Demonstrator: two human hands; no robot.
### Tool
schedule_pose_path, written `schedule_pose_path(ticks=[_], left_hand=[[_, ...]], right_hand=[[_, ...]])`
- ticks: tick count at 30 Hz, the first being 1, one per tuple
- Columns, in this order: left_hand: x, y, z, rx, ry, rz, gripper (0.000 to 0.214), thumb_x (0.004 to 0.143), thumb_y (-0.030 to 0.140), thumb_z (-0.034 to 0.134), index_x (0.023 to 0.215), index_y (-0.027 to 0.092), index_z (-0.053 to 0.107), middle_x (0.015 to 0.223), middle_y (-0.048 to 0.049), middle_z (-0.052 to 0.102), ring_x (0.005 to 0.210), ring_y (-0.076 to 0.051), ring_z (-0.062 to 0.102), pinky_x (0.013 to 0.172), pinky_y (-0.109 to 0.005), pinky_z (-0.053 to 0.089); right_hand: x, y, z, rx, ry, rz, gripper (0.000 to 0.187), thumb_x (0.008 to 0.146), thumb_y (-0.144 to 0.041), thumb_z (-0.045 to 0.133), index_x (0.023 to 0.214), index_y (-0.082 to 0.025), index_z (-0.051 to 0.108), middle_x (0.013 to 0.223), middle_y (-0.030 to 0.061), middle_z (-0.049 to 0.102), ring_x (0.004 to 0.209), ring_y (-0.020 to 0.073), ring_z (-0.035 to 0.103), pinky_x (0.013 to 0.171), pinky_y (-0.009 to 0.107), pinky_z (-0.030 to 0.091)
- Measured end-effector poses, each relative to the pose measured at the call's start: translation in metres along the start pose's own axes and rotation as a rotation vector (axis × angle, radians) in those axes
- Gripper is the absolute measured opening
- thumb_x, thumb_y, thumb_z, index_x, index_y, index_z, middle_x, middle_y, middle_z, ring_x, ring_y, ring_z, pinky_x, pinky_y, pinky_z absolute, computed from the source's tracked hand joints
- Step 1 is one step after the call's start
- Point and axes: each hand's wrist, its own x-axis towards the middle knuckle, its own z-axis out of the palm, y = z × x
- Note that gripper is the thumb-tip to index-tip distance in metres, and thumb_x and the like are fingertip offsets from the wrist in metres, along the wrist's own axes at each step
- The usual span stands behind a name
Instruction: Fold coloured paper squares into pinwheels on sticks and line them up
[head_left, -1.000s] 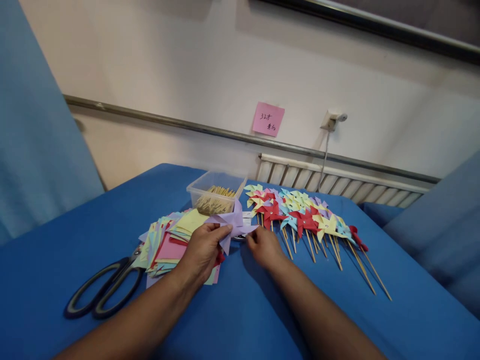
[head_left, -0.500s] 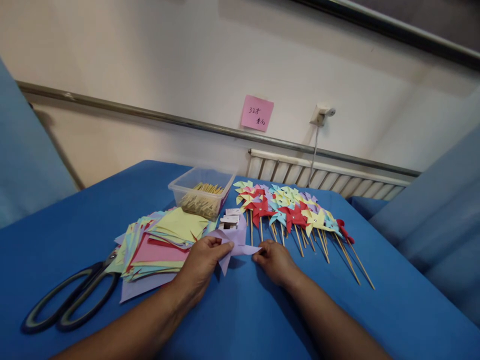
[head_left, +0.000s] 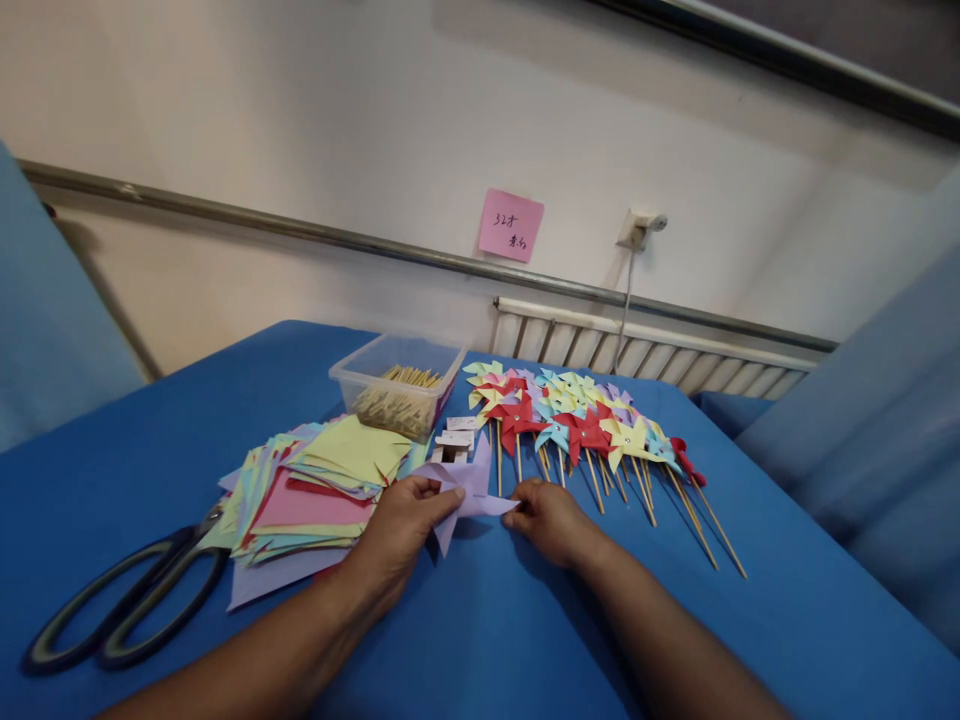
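My left hand (head_left: pixel 401 528) and my right hand (head_left: pixel 551 518) both pinch a light purple folded paper pinwheel head (head_left: pixel 471 486) held just above the blue tablecloth (head_left: pixel 487 620). The left fingers grip its left flaps and the right fingertips hold its right point. A fanned stack of coloured paper squares (head_left: pixel 315 480) lies just left of my left hand. A row of finished paper pinwheels on wooden sticks (head_left: pixel 577 425) lies beyond my right hand.
Large black-handled scissors (head_left: pixel 120 610) lie at the left. A clear plastic box of wooden sticks (head_left: pixel 399 385) stands behind the paper stack, with small white pieces (head_left: pixel 456 440) beside it. A radiator (head_left: pixel 645 355) and a pink note (head_left: pixel 511 225) are on the wall.
The view has swung so everything sits further left and lower. Both hands have kept hold of the purple pinwheel head, drawing it slightly nearer to me.
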Motion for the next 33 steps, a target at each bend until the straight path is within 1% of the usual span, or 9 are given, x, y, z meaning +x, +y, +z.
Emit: schedule_pose_path(ticks=[5, 10, 14, 17, 20, 23, 26, 28, 33], left_hand=[[0.002, -0.002, -0.001, 0.046, 0.015, 0.008, 0.021, 0.059, 0.029, 0.076, 0.064, 0.015, 0.06, 0.055, 0.0019, 0.06, 0.05, -0.012, 0.055, 0.048, -0.022, 0.041], [0.0, 0.001, 0.001, 0.012, -0.001, -0.008, 0.019, 0.06, 0.026, 0.075, 0.067, 0.015, 0.061, 0.054, 0.0029, 0.06, 0.049, -0.011, 0.053, 0.048, -0.022, 0.041], [-0.001, 0.003, 0.002, 0.023, 0.018, -0.012, 0.02, 0.058, 0.026, 0.076, 0.066, 0.015, 0.061, 0.054, 0.0024, 0.06, 0.05, -0.012, 0.054, 0.048, -0.022, 0.041], [0.0, 0.002, 0.001, 0.027, 0.013, -0.009, 0.021, 0.058, 0.027, 0.076, 0.064, 0.015, 0.06, 0.054, 0.0024, 0.06, 0.05, -0.012, 0.054, 0.048, -0.022, 0.041], [0.001, 0.001, 0.0, 0.031, 0.02, -0.007, 0.022, 0.057, 0.027, 0.076, 0.064, 0.016, 0.059, 0.054, 0.0024, 0.06, 0.05, -0.012, 0.054, 0.048, -0.022, 0.041], [0.0, 0.003, 0.001, 0.055, 0.042, 0.002, 0.022, 0.057, 0.028, 0.076, 0.065, 0.015, 0.06, 0.052, 0.0033, 0.059, 0.049, -0.012, 0.053, 0.048, -0.022, 0.04], [-0.003, 0.006, 0.003, 0.072, 0.034, 0.01, 0.021, 0.057, 0.028, 0.075, 0.069, 0.015, 0.063, 0.058, 0.0015, 0.063, 0.053, -0.013, 0.055, 0.05, -0.023, 0.041], [-0.005, 0.008, 0.004, 0.075, 0.029, 0.008, 0.021, 0.057, 0.028, 0.074, 0.07, 0.014, 0.064, 0.061, 0.0007, 0.065, 0.055, -0.014, 0.057, 0.052, -0.023, 0.042], [-0.003, 0.005, 0.004, 0.088, 0.018, 0.014, 0.022, 0.057, 0.029, 0.074, 0.07, 0.014, 0.065, 0.061, -0.0001, 0.065, 0.057, -0.015, 0.058, 0.054, -0.024, 0.043]], right_hand=[[0.0, -0.001, -0.003, -0.023, 0.006, 0.019, 0.008, 0.083, -0.022, 0.057, 0.082, -0.018, 0.064, 0.083, 0.0028, 0.063, 0.075, 0.0139, 0.057, 0.064, 0.021, 0.037], [-0.001, -0.004, -0.004, -0.065, 0.036, 0.034, 0.005, 0.08, -0.018, 0.057, 0.081, -0.018, 0.063, 0.087, 0.004, 0.063, 0.081, 0.0155, 0.057, 0.068, 0.022, 0.036], [-0.001, -0.006, -0.003, -0.081, 0.059, 0.053, 0.003, 0.079, -0.017, 0.057, 0.079, -0.018, 0.06, 0.081, 0.0026, 0.064, 0.074, 0.0143, 0.056, 0.063, 0.021, 0.034], [-0.005, -0.007, -0.006, -0.081, 0.07, 0.055, 0.006, 0.082, -0.015, 0.053, 0.08, -0.017, 0.059, 0.077, 0.0017, 0.064, 0.071, 0.0126, 0.056, 0.061, 0.02, 0.033], [-0.011, -0.01, -0.009, -0.084, 0.076, 0.053, 0.007, 0.083, -0.017, 0.052, 0.08, -0.017, 0.058, 0.077, 0.0017, 0.064, 0.069, 0.0121, 0.056, 0.059, 0.02, 0.033], [-0.016, -0.014, -0.009, -0.15, 0.052, 0.06, 0.005, 0.081, -0.021, 0.055, 0.08, -0.019, 0.059, 0.078, 0.0015, 0.065, 0.069, 0.0131, 0.057, 0.058, 0.021, 0.032], [-0.017, -0.018, -0.007, -0.252, 0.024, 0.054, 0.008, 0.082, -0.021, 0.053, 0.082, -0.019, 0.061, 0.083, 0.0027, 0.066, 0.076, 0.015, 0.059, 0.062, 0.022, 0.033], [-0.015, -0.019, -0.006, -0.273, 0.017, 0.049, 0.01, 0.083, -0.021, 0.052, 0.083, -0.019, 0.062, 0.086, 0.0035, 0.067, 0.08, 0.0159, 0.06, 0.064, 0.023, 0.033], [-0.014, -0.018, -0.008, -0.31, -0.022, 0.062, 0.01, 0.082, -0.021, 0.052, 0.083, -0.02, 0.063, 0.082, 0.0026, 0.069, 0.077, 0.016, 0.062, 0.06, 0.023, 0.032]])
